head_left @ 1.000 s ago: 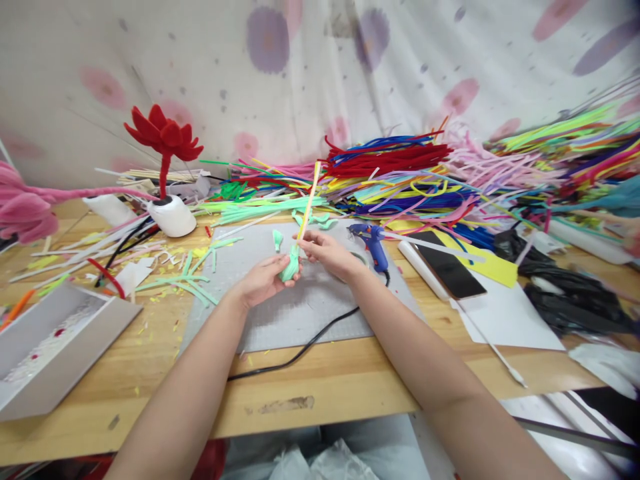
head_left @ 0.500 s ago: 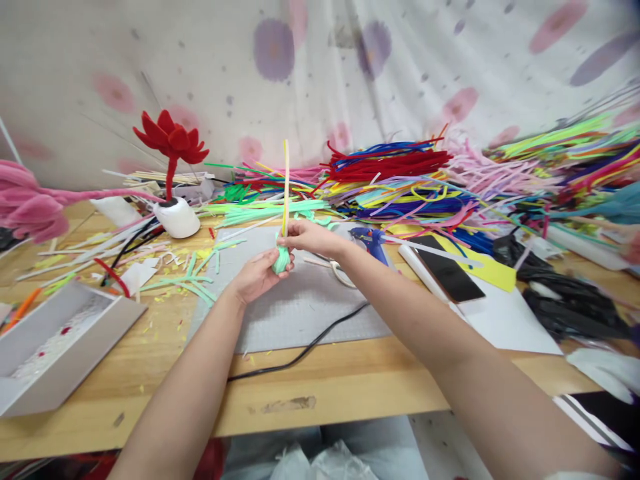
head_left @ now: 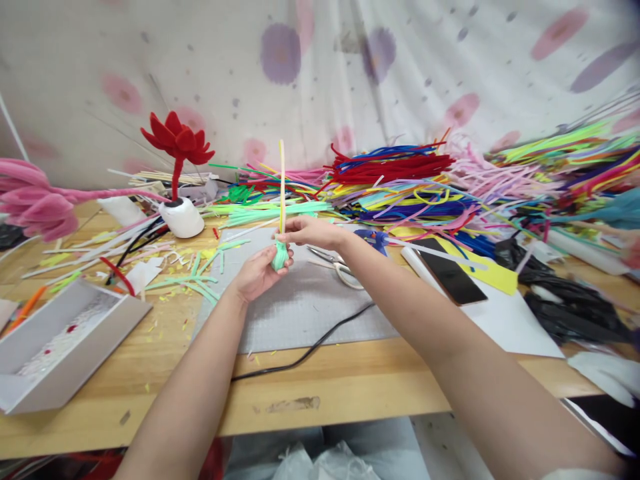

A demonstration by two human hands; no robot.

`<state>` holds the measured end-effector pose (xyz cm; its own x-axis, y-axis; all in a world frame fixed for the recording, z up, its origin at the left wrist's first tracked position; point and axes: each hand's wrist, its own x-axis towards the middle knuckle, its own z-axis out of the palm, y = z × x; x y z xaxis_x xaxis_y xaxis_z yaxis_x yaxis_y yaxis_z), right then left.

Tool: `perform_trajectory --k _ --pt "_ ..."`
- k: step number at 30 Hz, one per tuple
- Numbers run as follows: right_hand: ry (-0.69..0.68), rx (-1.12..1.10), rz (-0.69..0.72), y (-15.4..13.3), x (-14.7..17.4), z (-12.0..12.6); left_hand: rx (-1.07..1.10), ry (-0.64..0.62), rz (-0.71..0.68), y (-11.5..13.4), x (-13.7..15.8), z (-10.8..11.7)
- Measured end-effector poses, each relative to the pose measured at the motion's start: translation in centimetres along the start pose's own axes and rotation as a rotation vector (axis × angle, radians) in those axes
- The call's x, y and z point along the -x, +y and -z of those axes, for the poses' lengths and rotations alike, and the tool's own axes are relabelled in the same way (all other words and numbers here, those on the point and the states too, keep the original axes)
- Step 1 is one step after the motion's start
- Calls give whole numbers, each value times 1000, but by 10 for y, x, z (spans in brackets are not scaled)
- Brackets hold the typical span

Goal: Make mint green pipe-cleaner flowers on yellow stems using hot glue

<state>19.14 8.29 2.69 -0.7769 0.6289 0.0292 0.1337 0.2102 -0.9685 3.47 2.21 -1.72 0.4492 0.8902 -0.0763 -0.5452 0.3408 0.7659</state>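
Observation:
My left hand [head_left: 260, 272] is closed around a small mint-green bundle of pipe cleaners [head_left: 281, 257]. A pale yellow pipe cleaner [head_left: 283, 183] rises upright from the top of this bundle. Pinched at its foot, just above the green, are the fingertips of my right hand [head_left: 313, 233]. My right fingers partly hide where the two join. Both hands are over the grey cutting mat [head_left: 300, 320]. A pair of scissors [head_left: 345, 273] lies on the mat, partly behind my right forearm.
A blue glue gun [head_left: 373, 241] and a phone [head_left: 450, 273] are to the right. Left stand a red flower [head_left: 177, 140] in a white pot [head_left: 183, 219] and a grey box [head_left: 75, 353]. Pipe cleaners [head_left: 395, 167] pile up behind. Another person's hand [head_left: 631, 243] shows at the right edge.
My right hand has shifted slightly left and its fingers sit lower at the yellow pipe cleaner's foot. More of the scissors shows. The whole view has shifted a little.

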Motion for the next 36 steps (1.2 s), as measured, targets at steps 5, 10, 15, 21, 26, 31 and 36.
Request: perform_trajectory --k 5,10,15,21,26,31,36 --pt "35 -61 -2 6 -2 -3 -1 -15 9 0 1 0" --pt "45 -145 -1 6 -4 -9 4 -9 5 -1 1 1" --pt "237 -480 -16 8 6 -12 72 -2 -11 6 3 -1" --pt "247 -943 -83 14 22 -24 95 4 -12 8 3 -2" --pt "213 -1018 -85 17 28 -27 71 12 -2 4 2 1" --pt "231 -984 -123 16 31 -25 40 16 0 3 2 1" --pt "261 -812 -137 18 28 -23 -32 23 -12 0 0 1"
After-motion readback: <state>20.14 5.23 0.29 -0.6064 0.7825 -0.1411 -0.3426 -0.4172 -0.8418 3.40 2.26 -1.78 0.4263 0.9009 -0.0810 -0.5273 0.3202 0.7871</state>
